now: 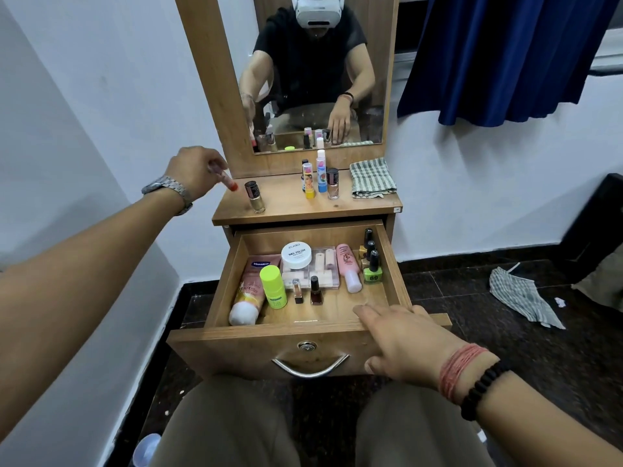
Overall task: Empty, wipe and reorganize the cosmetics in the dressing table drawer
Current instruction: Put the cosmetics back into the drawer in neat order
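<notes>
Above tabletop (290,203): left hand (194,171) holds tube (225,178), red tip down-right.

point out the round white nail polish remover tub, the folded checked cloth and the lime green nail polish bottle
round white nail polish remover tub (296,255), head view, on its printed lid
folded checked cloth (372,178), head view, on its top fold
lime green nail polish bottle (373,274), head view, on its green glass body

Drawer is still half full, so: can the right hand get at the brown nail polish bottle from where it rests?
Probably yes. The right hand rests on the drawer front, empty, and the brown nail polish bottle stands just behind that edge with bare drawer floor between them.
</notes>
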